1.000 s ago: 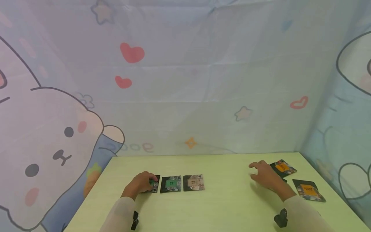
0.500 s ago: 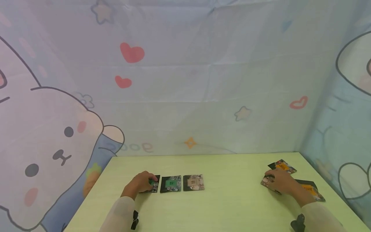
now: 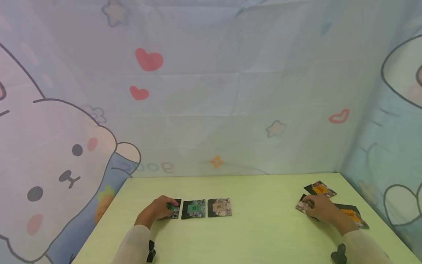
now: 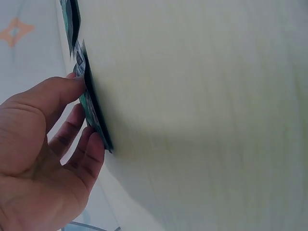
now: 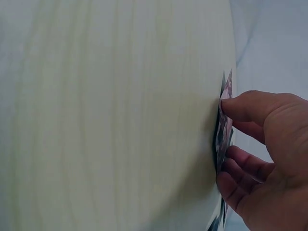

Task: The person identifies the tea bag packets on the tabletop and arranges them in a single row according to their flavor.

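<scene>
At the left of the table, my left hand (image 3: 158,209) has its thumb and curved fingers on a small square printed packet (image 3: 176,209) with a green label, partly covered by the hand. The left wrist view shows this hand's thumb and fingers about that thin packet (image 4: 94,113), which lies low at the table. To the right, my right hand (image 3: 321,208) holds a beige printed packet (image 3: 302,206) at the tabletop. In the right wrist view, its thumb and bent fingers meet the thin packet (image 5: 224,130), slightly bent at its edge.
Next to the left hand, a green-labelled packet (image 3: 193,209) and a beige-labelled packet (image 3: 219,207) lie in a row. Orange-labelled packets (image 3: 320,188) lie behind and beside the right hand, one partly under the forearm. A printed curtain (image 3: 211,91) backs the pale table (image 3: 250,234).
My right hand has moved right and down onto the beige packet, which it now holds after hovering with spread fingers. The left hand has stayed on its green-labelled packet.
</scene>
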`<state>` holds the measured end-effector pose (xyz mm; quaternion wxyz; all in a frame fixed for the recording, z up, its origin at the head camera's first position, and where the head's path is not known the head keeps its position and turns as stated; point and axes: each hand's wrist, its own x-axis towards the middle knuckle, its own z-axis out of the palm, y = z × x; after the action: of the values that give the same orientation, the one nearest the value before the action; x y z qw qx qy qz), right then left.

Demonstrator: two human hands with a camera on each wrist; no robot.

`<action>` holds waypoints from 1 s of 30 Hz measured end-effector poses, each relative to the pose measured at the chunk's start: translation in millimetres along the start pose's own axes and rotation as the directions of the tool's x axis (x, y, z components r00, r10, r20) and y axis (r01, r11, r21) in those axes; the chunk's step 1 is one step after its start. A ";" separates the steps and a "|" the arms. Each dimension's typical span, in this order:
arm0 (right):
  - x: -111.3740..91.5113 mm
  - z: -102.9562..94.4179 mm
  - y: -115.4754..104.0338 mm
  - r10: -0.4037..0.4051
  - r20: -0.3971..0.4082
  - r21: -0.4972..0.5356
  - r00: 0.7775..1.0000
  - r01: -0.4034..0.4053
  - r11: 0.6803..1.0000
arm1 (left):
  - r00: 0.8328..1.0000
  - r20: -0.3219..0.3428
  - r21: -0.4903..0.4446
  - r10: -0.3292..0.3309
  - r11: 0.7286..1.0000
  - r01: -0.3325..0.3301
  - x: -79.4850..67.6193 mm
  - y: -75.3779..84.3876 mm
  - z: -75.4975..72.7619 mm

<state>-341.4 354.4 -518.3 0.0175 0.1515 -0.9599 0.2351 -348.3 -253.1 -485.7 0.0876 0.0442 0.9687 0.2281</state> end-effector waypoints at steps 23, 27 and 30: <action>6.7 -1.3 -15.2 0.055 -0.008 0.009 0.998 -0.055 0.998 | 1.000 -0.003 0.042 0.011 0.999 -0.011 1.6 2.6 -3.0; 8.4 2.5 -21.9 0.061 0.003 0.018 0.998 -0.061 0.998 | 1.000 -0.001 0.034 0.006 0.999 -0.006 -0.3 2.5 -2.3; 10.1 5.2 -27.7 0.075 0.015 0.016 0.997 -0.075 0.997 | 1.000 -0.005 0.038 0.012 0.999 -0.012 -1.5 3.6 -1.8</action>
<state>-342.6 325.8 -509.4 0.0007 0.1173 -0.9630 0.2427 -347.0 -250.9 -482.3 0.0830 0.0512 0.9728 0.2103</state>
